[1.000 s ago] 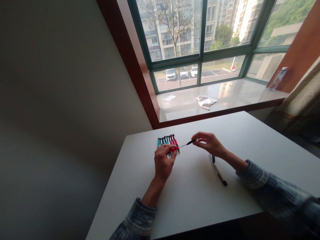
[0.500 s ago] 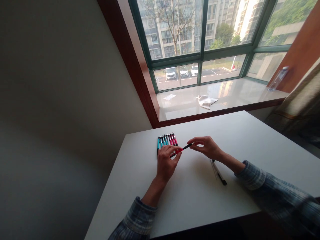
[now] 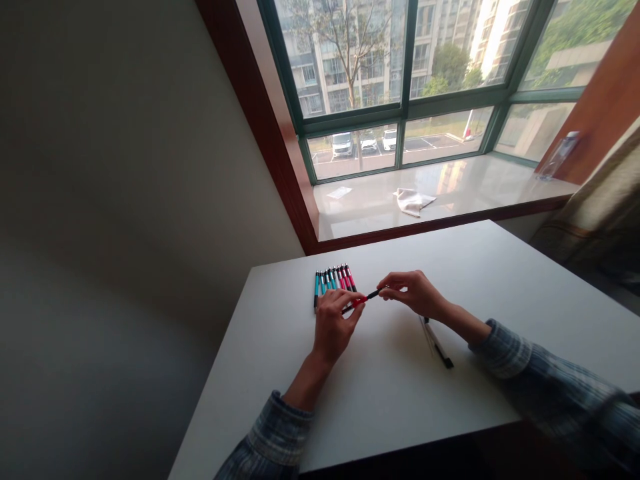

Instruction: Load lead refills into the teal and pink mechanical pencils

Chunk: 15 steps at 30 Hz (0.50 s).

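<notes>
Between thumb and fingers, my left hand [image 3: 336, 317] pinches the red barrel of a pen [image 3: 359, 301] held above the table. My right hand [image 3: 411, 292] grips the pen's black end from the other side, so both hands are closed on it. Just behind my left hand lies a row of several pens [image 3: 330, 277], teal ones on the left and red ones on the right, partly hidden by my fingers. Below my right hand rest thin pen parts, among them a dark and silver piece with a black end [image 3: 441, 352].
The white table [image 3: 380, 400] reaches the window ledge [image 3: 465, 193], where a crumpled cloth [image 3: 414, 202], a flat paper [image 3: 340, 193] and a clear bottle [image 3: 557, 157] sit. A grey wall [image 3: 125, 167] stands to the left and a curtain [image 3: 595, 193] hangs at the right.
Both hands keep hold of the pen in nearly the same place. Only slight shifts of the fingers and the view show.
</notes>
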### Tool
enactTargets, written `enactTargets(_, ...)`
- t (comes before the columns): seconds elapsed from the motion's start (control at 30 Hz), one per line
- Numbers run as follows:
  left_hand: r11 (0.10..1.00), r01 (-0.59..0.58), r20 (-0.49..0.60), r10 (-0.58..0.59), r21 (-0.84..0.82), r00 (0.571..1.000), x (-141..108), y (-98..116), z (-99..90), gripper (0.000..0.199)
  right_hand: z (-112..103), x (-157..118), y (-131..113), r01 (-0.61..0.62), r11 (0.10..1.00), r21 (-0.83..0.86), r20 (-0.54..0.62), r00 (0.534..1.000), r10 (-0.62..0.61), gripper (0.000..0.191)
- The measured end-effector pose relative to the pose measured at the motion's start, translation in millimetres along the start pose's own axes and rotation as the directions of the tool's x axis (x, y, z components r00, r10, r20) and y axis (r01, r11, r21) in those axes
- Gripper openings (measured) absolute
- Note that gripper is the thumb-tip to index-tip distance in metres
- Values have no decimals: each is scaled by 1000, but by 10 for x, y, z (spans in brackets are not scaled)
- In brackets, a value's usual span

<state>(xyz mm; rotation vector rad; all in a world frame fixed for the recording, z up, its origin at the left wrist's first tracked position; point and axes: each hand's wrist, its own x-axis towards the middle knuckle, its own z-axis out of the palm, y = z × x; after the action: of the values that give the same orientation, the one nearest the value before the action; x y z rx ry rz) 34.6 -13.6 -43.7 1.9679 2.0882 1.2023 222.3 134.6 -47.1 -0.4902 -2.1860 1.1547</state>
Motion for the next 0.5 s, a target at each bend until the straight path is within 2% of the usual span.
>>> enactTargets(0.17,999,-16,3,16,32,1000,-1,-5,15,10,-24,0,-45,26,996,-80,20,999,-24,30)
enactTargets(0.33,999,-33,-4,33,35,999,2,14,12,10,-31,-7,-67,-25,992,-124,100,994,38,47)
enactTargets(0.5,1000,-10,-9,11,23,1000,5,16,3,9,-47,-18,-80,-47,999,-8,134,990,48,35)
